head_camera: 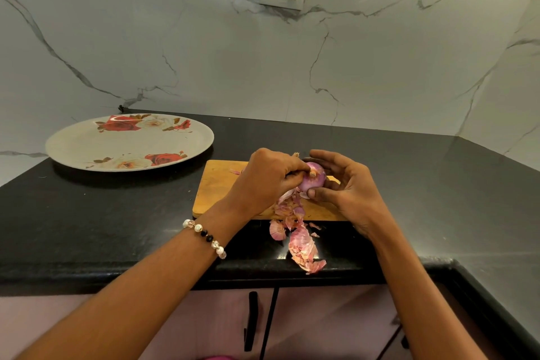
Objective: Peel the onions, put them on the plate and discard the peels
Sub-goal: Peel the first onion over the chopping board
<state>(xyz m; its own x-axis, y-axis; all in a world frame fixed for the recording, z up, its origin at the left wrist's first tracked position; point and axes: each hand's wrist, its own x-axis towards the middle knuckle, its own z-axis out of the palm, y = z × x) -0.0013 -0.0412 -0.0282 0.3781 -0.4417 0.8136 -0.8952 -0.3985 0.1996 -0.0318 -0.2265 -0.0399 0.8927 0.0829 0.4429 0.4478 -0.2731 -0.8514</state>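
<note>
One onion in hand: a single red onion (313, 180) sits just right of the frame's centre, held above the wooden cutting board (216, 187).
Right hand: the right hand (347, 187) cups the onion from the right, fingers curved over its far side and thumb pressed on its lower near side.
Left hand: the left hand (270, 177) comes in from the left, fingers curled and pinching at the skin beside the stem stub.
Key relation: the onion lies between the two hands, touching both; the left hand is the peeling one, the right the steadying one.
Onion axis: the stub of the stem points toward the camera and slightly up, so the root-to-stem axis runs roughly away from the viewer into the frame; the far end is hidden.
Peels: loose pink peels (301, 242) trail from under the onion down across the board's near edge onto the black counter (117, 213), toward the bottom centre.
Plate: the floral plate (87, 143) lies at left of centre, well apart from the onion, with no onion on it.
Judgement: peeling looks partly done; the plate is on the left hand's side.
</note>
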